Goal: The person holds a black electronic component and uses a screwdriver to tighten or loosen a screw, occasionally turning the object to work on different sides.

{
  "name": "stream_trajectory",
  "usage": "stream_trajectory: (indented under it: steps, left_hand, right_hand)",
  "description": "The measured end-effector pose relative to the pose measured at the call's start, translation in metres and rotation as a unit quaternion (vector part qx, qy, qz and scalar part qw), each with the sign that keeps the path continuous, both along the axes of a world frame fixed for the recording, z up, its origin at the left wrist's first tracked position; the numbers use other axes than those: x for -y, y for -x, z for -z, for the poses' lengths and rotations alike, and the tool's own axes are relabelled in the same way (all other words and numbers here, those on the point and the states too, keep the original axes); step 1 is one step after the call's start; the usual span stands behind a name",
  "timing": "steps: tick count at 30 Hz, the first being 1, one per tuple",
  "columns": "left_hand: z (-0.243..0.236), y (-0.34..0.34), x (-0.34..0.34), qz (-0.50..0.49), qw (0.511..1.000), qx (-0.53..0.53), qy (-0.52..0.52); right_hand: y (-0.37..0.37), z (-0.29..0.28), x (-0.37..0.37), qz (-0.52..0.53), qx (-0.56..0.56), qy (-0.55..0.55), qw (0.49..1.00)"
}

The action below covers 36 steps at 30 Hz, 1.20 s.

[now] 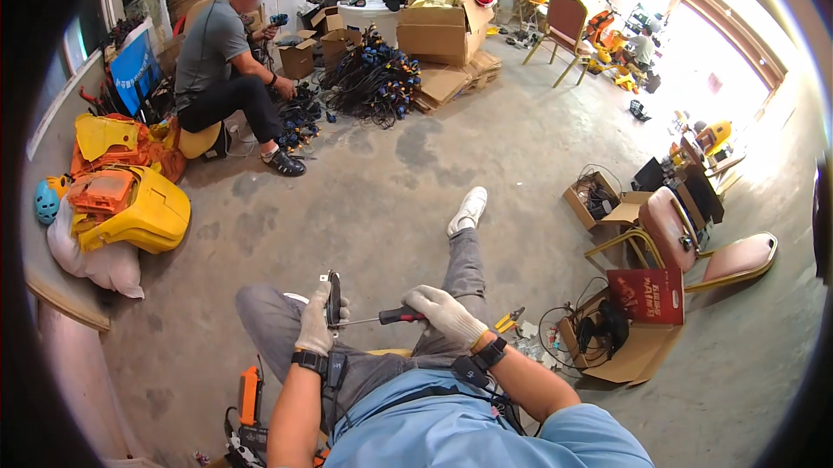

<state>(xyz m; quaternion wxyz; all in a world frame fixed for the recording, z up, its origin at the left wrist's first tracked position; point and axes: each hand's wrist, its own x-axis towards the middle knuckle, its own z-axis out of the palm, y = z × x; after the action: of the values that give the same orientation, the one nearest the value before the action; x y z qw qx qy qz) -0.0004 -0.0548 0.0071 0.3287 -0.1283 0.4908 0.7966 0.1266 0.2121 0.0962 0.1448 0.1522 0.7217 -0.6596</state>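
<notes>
My left hand point(316, 320), in a pale work glove, grips a small dark part with metal tabs point(334, 299), held upright over my lap. Around the handle of a screwdriver point(399, 315), black and red, my gloved right hand point(447, 315) is closed. Its shaft points left, and the tip reaches the lower end of the dark part; whether it sits in a screw is too small to tell. On the floor right of my right forearm lie yellow-handled pliers point(510, 320). An orange and black device point(250, 394) is beside my left forearm.
An open cardboard box point(638, 366) with cables and a red box stands at right, near pink-padded chairs point(737, 261). Yellow plastic shells point(147, 208) are piled at left. A seated person point(213, 52) is by a cable heap point(369, 82). Cartons point(431, 39) stand behind.
</notes>
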Motion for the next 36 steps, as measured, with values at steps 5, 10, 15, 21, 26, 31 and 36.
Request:
stream_trajectory:
  steps: [5, 10, 15, 21, 26, 31, 36]
  left_hand:
    - [0.000, 0.001, 0.000, 0.003, 1.000, 0.019, 0.019]
    - [0.010, 0.004, 0.004, -0.001, 1.000, 0.026, 0.000]
    - [0.004, 0.002, 0.002, -0.003, 1.000, 0.027, 0.011]
    - [-0.006, -0.001, -0.008, -0.028, 0.998, -0.004, 0.062]
    - [0.000, 0.000, -0.004, -0.028, 0.997, -0.004, 0.065]
    - [0.005, -0.001, -0.006, -0.048, 0.998, 0.008, 0.045]
    - [0.004, 0.000, -0.007, -0.039, 0.998, 0.014, 0.038]
  right_hand:
    - [-0.004, 0.006, -0.005, 0.008, -0.069, 0.019, 0.997]
    - [-0.003, 0.000, 0.002, -0.004, -0.109, -0.006, 0.994]
    - [-0.001, -0.007, -0.001, -0.011, 0.043, 0.020, 0.999]
    - [-0.001, 0.001, -0.002, -0.018, -0.006, -0.007, 1.000]
    - [-0.003, 0.002, -0.005, -0.013, -0.089, 0.019, 0.996]
    - [-0.005, -0.003, 0.001, 0.004, -0.051, 0.053, 0.997]
    - [-0.004, 0.000, 0.000, -0.015, 0.002, -0.020, 1.000]
